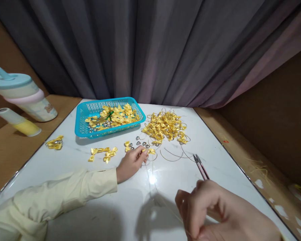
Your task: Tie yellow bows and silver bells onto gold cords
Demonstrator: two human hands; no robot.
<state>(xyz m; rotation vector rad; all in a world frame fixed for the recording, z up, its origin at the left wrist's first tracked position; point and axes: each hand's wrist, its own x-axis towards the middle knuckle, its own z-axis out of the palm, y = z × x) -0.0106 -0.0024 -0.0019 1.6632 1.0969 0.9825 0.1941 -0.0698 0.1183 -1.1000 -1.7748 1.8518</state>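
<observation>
My left hand [132,163] reaches over the white table, its fingers closed on a yellow ribbon bow [150,151]. Small silver bells [138,143] and another yellow bow [127,146] lie just beyond these fingers. A thin pale thread [154,180] runs from the bow toward me. Close to the camera, my right hand [220,211] is closed in a pinch on this thread's near end. Thread snips [201,166] with pinkish handles point away from me past the right hand, which hides their rear part; whether it touches them I cannot tell.
A blue plastic basket [78,118] holds bows, bells and a tied golden bundle. Right of it sits a heap of yellow bows with wire loops [165,125]. Loose bows [110,154] lie at left. A tumbler [37,103] and a yellow thread spool [27,128] stand at far left.
</observation>
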